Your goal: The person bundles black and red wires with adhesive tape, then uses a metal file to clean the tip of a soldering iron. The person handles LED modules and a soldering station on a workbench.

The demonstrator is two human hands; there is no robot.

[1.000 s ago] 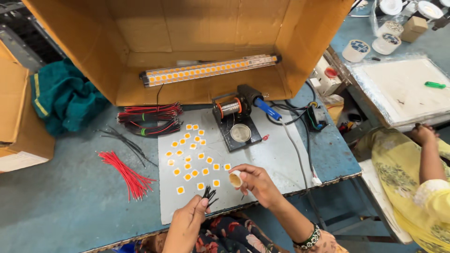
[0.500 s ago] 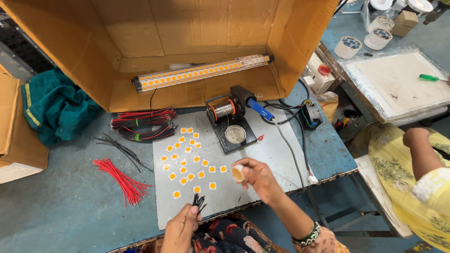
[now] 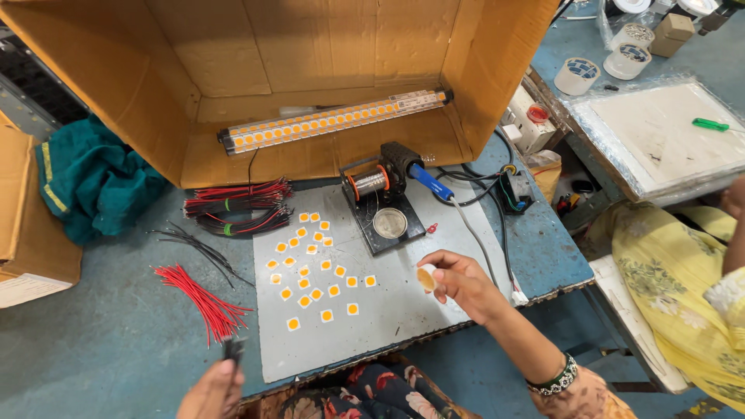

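Note:
My right hand (image 3: 466, 285) hovers over the right part of the grey mat (image 3: 403, 318), pinching a small round yellowish piece (image 3: 425, 278) between thumb and fingers. My left hand (image 3: 211, 389) is at the bottom edge, left of the mat, gripping a small black tool (image 3: 233, 349) whose tip points up toward the loose red wires (image 3: 203, 301). Several small white square chips with orange centres (image 3: 314, 273) lie scattered on the mat's left half. Behind them stands a soldering stand with a solder spool (image 3: 372, 185), and the blue-handled iron (image 3: 428, 181) rests in it.
A big open cardboard box (image 3: 256, 54) holds a long lamp strip (image 3: 334, 122). Bundled red and black wires (image 3: 237, 208) and thin black wires (image 3: 194, 245) lie left of the mat, near a teal cloth (image 3: 93, 180). A person in yellow (image 3: 683, 287) works at the right, with tape rolls (image 3: 576, 75) behind.
My left hand has moved left with the black tool, from the mat's front edge to beside the red wires. My right hand still holds the round piece in about the same place.

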